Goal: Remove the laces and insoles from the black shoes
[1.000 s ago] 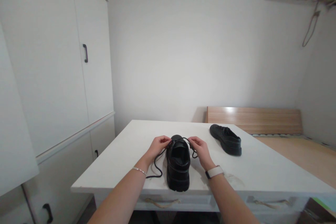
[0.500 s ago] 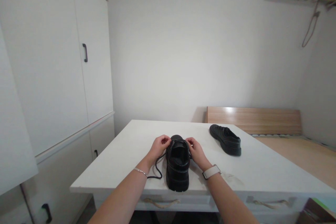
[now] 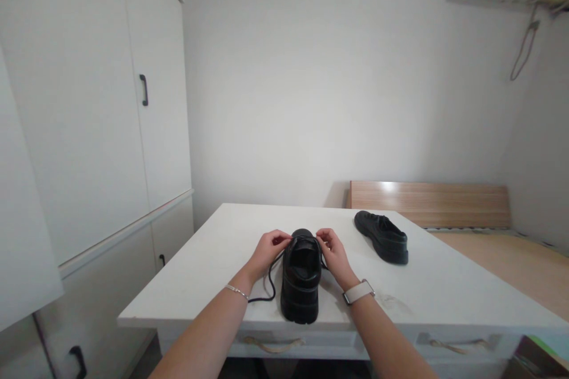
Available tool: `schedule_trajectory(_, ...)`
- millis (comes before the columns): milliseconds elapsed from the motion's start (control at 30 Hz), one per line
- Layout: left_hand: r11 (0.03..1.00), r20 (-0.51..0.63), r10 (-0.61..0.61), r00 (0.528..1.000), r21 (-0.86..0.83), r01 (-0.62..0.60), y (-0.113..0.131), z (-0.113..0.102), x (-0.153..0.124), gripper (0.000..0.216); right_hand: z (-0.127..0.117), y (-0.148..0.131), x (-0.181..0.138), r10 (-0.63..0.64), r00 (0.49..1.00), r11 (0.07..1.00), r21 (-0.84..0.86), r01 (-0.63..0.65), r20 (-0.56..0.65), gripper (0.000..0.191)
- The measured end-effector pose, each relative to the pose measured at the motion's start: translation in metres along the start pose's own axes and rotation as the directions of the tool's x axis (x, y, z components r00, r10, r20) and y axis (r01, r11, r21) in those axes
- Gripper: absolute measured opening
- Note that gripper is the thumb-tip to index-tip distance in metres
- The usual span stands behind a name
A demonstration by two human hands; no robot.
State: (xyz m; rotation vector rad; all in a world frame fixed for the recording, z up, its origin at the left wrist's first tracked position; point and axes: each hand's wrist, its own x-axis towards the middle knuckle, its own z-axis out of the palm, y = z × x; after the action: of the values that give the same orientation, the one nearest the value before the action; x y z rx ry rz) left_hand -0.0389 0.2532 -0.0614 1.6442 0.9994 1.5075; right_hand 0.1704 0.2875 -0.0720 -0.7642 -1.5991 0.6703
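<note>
One glossy black lace-up shoe (image 3: 300,293) stands on its sole near the front edge of a broad white desk (image 3: 208,272), heel toward the person, toe away. At its left side the left hand (image 3: 268,250) appears to pinch a thin black cord lace (image 3: 272,291) between thumb and finger, the loose length curling down onto the desk. Opposite, the right hand (image 3: 332,253) is bent in at the lacing — whether it grips lace or shoe edge I cannot tell. The step in hand looks like working the lace at the top of the shoe; the next move calls for a fine pinch on both sides — and a shoe kept from sliding. Well apart, to the right, a matching black shoe (image 3: 383,240) rests on the desk. Beyond stands a wood-grain headboard (image 3: 427,204).
</note>
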Motion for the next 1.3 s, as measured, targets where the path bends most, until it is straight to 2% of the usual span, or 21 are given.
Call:
schedule_trajectory(133,1.000,-0.019,0.007,1.000,0.008,-0.006,-0.002,0.001,0.000,0.024,-0.001,-0.003,0.000,-0.005,0.999,1.000,0.011,0.005,0.032,0.026)
schedule_trajectory(300,1.000,-0.055,0.022,0.998,-0.010,-0.023,-0.002,0.003,0.002,0.020,0.000,-0.004,-0.001,-0.002,1.000,1.000,-0.010,0.002,0.015,0.025)
schedule_trajectory(567,0.991,-0.074,-0.002,0.997,-0.131,-0.008,0.006,0.004,0.004,0.015,0.000,-0.005,-0.002,0.003,1.000,1.000,-0.016,-0.002,0.018,0.025)
schedule_trajectory(933,0.915,-0.049,-0.110,0.993,-0.396,0.082,0.008,-0.005,0.003,0.017,0.003,-0.005,-0.003,0.020,0.983,0.998,0.055,-0.030,0.180,0.025)
schedule_trajectory(1167,0.922,0.062,-0.095,0.994,-0.370,0.112,0.009,-0.009,0.001,0.026,0.002,-0.004,-0.004,0.037,0.988,0.998,0.045,-0.044,0.153,0.028)
schedule_trajectory(1300,0.946,0.082,-0.072,0.994,-0.309,0.094,0.009,-0.008,0.001,0.027,0.004,-0.002,-0.004,0.029,0.995,0.998,0.048,-0.034,0.099,0.030)
